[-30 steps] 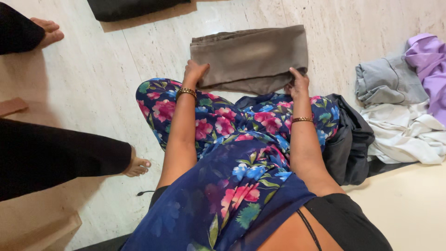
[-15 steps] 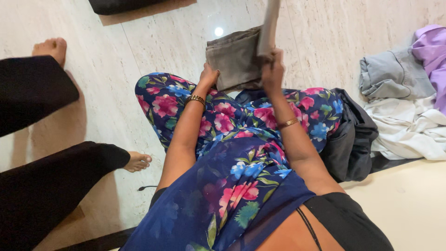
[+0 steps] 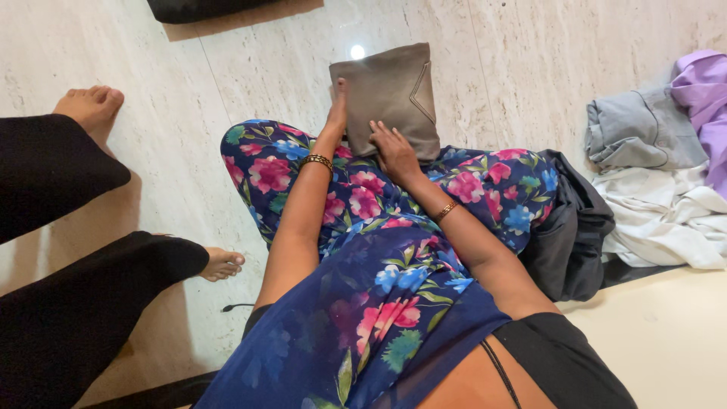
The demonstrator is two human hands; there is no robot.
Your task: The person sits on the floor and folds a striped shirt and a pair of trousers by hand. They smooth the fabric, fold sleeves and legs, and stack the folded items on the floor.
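Folded taupe trousers [image 3: 388,95] are lying on the pale marble floor [image 3: 136,151], just past our knees, as a compact square with 1 pocket seam showing on top. We are pressing our right hand [image 3: 392,148] flat on their near edge, fingers spread wide and gripping nothing. We are laying our left hand [image 3: 338,112] along their left edge, fingers straight and together, palm side against the cloth; it is not closing around anything either. Both our wrists are wearing gold bangles [image 3: 317,161].

Below the hands, we are sitting with our legs crossed under a navy floral garment [image 3: 363,250] with pink and blue flowers. Just beside our right knee, a dark grey garment [image 3: 572,227] is lying crumpled on the floor. Farther right, a heap of clothes is resting: a grey piece [image 3: 632,136], a white piece [image 3: 666,220] and a lilac piece [image 3: 700,98], touching one another. On the left, another person in black trousers [image 3: 68,303] is standing with 2 bare feet [image 3: 91,106] on the marble, well apart from the folded square. At the top edge, a dark object [image 3: 204,7] is lying partly out of view.
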